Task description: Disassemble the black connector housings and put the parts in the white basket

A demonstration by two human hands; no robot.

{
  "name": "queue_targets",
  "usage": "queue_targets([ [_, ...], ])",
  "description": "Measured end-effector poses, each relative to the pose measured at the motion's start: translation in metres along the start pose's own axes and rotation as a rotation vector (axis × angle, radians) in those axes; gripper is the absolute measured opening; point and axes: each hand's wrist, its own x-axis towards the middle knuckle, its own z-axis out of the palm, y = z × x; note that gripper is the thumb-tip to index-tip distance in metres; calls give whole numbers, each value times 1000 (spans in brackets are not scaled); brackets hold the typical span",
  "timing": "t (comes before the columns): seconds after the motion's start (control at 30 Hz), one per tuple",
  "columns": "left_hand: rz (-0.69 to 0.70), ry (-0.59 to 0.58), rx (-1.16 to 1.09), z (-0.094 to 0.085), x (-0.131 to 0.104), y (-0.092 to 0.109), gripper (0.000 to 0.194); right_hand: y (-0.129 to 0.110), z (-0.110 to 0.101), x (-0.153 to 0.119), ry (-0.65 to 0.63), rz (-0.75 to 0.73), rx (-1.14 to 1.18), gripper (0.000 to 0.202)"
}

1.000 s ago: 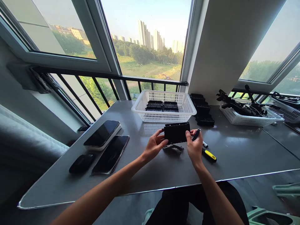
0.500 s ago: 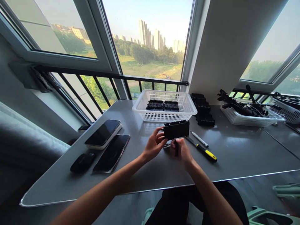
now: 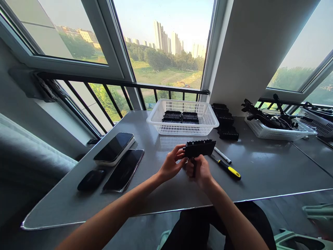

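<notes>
My left hand (image 3: pixel 172 162) grips the left end of a flat black plastic part (image 3: pixel 200 148) with a toothed upper edge, held tilted above the table. Just under it, my right hand (image 3: pixel 201 170) is closed around a thin dark piece (image 3: pixel 194 168), its kind mostly hidden by the fingers. The right thumb rests close to the lower edge of the plastic part; whether it touches I cannot tell. To the right lie a knife-like tool with a black and yellow handle (image 3: pixel 232 172) and a white marker pen (image 3: pixel 223 155).
Behind my hands stands a white plastic basket (image 3: pixel 182 130) holding several similar black parts. More black parts (image 3: pixel 227 132) are stacked at its right. Farther right, another white basket (image 3: pixel 283 132) carries black pieces and cables. Phones (image 3: pixel 124 170) and a black mouse (image 3: pixel 91 180) lie at left.
The black plastic part has come lower and slightly right, and it now leans so its toothed top edge shows more. My right hand has risen a little closer beneath it.
</notes>
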Motion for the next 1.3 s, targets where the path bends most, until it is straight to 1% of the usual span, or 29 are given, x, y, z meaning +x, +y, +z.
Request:
queue_targets([
  [0.27,30,8,61,0,0,-3,40,0,-2,1,-11,15,38,24],
  [0.57,-32,52,9,1,0,-2,42,-3,-1,-2,-62,25,24,28],
  [0.67,-52,90,-19,-1,2,-5,44,-10,-5,-5,-31,-21,7,32],
  [0.77,-74,121,-73,-4,5,-7,45,-20,-15,-8,23,-83,27,31],
  [0.9,-87,160,-119,-6,7,-11,45,-29,-27,-8,87,-96,37,28],
  [1.07,-95,136,-109,-6,6,-12,46,-26,-32,-3,134,-92,17,26],
  [1.3,-53,151,18,-3,3,-2,40,-22,-35,1,150,-99,11,22],
])
